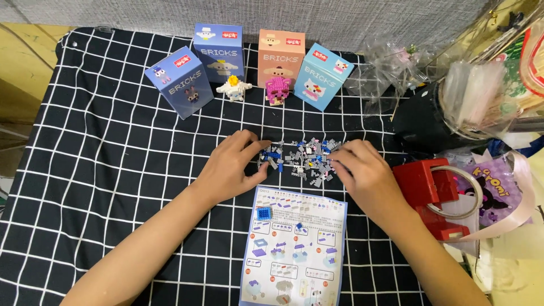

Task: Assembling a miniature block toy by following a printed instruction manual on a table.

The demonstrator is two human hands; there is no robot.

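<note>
Instruction sheet point(293, 249) lies nearest; beyond it, left hand point(229, 167) and right hand point(362, 170), fingers curled, rake the small brick pile point(297, 158) between them. Sorting stage, I judge; next needs a precise single-piece pinch.

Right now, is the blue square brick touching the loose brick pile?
Apart. The head view shows the blue square brick lying on the instruction sheet, with bare sheet and black checked cloth between it and the brick pile.

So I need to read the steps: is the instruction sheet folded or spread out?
Spread out: the instruction sheet lies flat on the checked cloth, its panels showing.
</note>
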